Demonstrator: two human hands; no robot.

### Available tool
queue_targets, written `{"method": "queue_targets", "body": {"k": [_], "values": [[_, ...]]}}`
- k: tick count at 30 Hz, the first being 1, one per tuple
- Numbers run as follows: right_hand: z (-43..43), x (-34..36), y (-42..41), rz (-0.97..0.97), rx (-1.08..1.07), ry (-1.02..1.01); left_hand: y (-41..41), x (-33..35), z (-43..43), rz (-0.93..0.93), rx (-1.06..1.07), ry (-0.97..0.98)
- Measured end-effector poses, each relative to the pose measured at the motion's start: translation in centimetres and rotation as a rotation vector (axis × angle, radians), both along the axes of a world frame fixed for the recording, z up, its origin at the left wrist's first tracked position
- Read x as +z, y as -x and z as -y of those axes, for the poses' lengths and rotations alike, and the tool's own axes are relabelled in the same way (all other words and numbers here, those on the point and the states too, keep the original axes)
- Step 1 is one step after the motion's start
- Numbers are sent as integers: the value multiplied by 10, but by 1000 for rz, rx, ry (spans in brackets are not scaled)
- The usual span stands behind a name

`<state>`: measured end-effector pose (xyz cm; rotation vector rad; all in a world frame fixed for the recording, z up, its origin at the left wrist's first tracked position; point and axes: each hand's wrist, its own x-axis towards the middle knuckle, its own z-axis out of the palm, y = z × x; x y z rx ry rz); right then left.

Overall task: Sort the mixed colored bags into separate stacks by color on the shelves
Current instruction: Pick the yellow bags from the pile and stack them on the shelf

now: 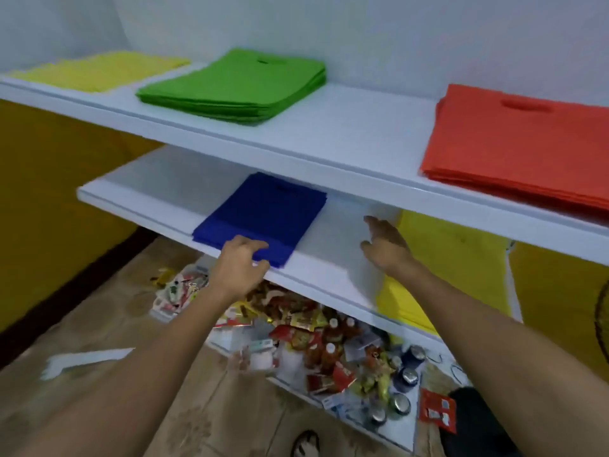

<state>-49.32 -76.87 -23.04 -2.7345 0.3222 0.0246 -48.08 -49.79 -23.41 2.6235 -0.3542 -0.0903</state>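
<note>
On the top shelf [329,140] a yellow stack [99,70] lies at the far left end. A green stack [234,84] sits just right of it near the middle, its handle slot toward the back wall. An orange stack [520,146] lies at the right end, reaching the front edge.

On the lower shelf [148,189] a blue stack [263,212] lies near the middle, with its near corner at the front edge. The left hand [240,265] grips that corner: fingers curl over the top of the blue bags and the thumb presses at the front edge. Right of the blue stack the right hand [385,245] hangs over a white patch [365,285], its fingers loose and spread, clasping nothing. The patch is too blurred to tell whether it is bags or bare shelf. A second yellow stack [445,268] lies at the right end of this shelf, just beside the right hand.

Below the shelves, a low white board [402,427] on the floor [99,318] carries a heap of packets [296,334], bottles [333,331] and cans [408,374]
</note>
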Motion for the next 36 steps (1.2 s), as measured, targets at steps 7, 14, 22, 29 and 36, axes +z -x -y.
{"method": "queue_targets", "body": {"k": [7, 14, 22, 29, 36], "values": [[-220, 73, -38, 152, 498, -162, 42, 55, -185, 69, 322, -58], [-392, 151, -119, 353, 679, -116, -13, 118, -341, 247, 486, -41], [-540, 167, -206, 377, 681, -183, -92, 150, -484, 268, 526, -60], [-590, 171, -282, 379, 683, -140, -167, 147, -525, 243, 490, -34], [-610, 196, -377, 423, 623, -167, -250, 174, -550, 346, 496, -15]]}}
